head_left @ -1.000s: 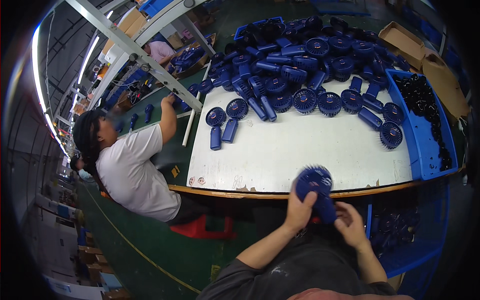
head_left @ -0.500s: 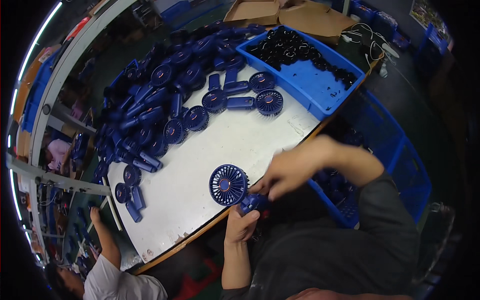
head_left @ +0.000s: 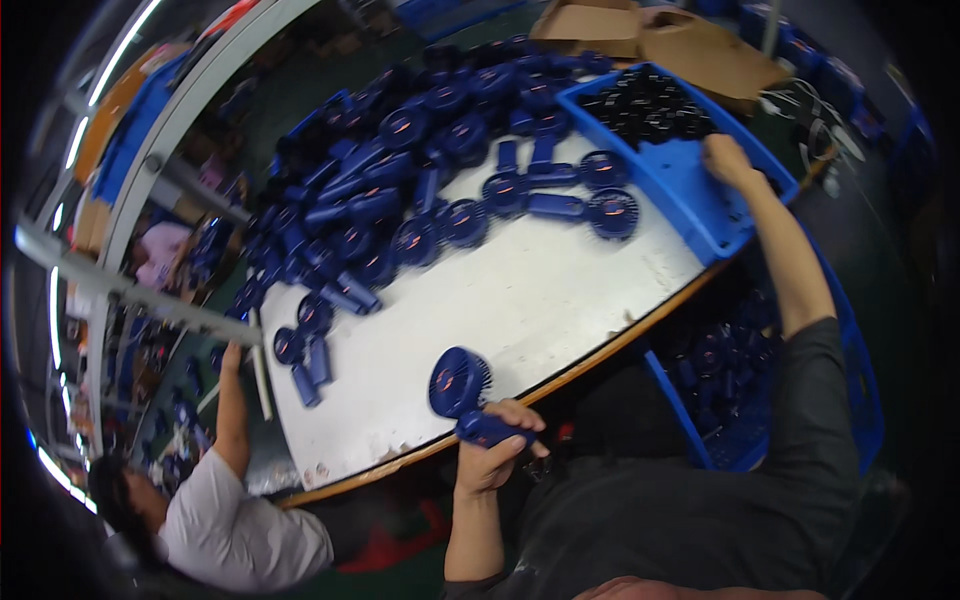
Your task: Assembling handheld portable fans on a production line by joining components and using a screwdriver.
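My left hand (head_left: 492, 458) is closed round the handle of a dark blue handheld fan (head_left: 460, 382). The fan's round caged head tilts up over the near edge of the white table. My right arm stretches far out to the right, and my right hand (head_left: 725, 160) is inside a blue plastic bin, over its bare floor beside a heap of small black parts (head_left: 650, 108). Its fingers are bent down and mostly hidden, so I cannot tell whether they hold anything.
Many blue fans (head_left: 400, 150) are piled along the far side of the white table (head_left: 540, 290). The shallow blue bin (head_left: 680, 210) stands at its right end, with opened cardboard (head_left: 700, 55) behind. A blue crate (head_left: 690, 420) of fans sits below right. A co-worker (head_left: 225, 510) reaches out at left.
My right hand has left the fan and moved up and right into the bin. The fan's head has turned in my left hand, which keeps its hold. The whole view has shifted.
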Demonstrator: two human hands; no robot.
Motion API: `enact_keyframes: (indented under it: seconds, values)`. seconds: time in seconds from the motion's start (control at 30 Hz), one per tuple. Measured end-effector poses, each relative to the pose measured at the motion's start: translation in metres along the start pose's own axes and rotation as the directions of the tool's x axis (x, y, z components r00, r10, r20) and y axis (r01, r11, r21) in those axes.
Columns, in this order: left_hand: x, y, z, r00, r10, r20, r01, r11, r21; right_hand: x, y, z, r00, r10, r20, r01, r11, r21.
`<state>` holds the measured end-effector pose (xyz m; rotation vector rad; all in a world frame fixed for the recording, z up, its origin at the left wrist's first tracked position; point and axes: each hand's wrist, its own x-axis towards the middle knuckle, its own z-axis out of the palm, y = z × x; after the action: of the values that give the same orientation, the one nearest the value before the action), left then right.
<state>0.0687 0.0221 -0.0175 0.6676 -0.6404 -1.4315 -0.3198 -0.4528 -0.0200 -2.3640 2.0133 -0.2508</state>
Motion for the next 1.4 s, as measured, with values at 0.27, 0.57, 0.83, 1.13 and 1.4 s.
enact_keyframes:
  seconds: [0.27, 0.57, 0.83, 1.13, 1.4]
  values:
    - [0.001, -0.002, -0.006, 0.977, -0.11, -0.183, 0.131, 0.985, 0.108, 0.0, 0.003, 0.012, 0.997, 0.009, -0.075, 0.02, 0.927, 0.374]
    - [0.002, -0.003, -0.005, 0.955, -0.125, -0.269, 0.176, 0.969, 0.174, -0.024, -0.022, -0.026, 0.996, 0.081, 0.024, -0.073, 0.683, 0.727]
    - [0.026, -0.011, 0.03, 0.95, -0.057, -0.306, 0.094, 0.99, 0.108, -0.218, -0.203, -0.052, 0.916, -0.4, -0.001, 0.027, 0.06, 0.998]
    - [0.018, -0.004, 0.016, 0.955, -0.092, -0.283, 0.093, 0.996, -0.008, -0.308, -0.272, -0.034, 0.661, -0.68, -0.318, 0.561, 0.165, 0.811]
    - [0.004, -0.014, 0.012, 0.983, -0.184, 0.026, 0.184, 0.983, -0.004, -0.284, -0.295, -0.056, 0.495, -0.807, -0.321, 0.648, 0.096, 0.756]
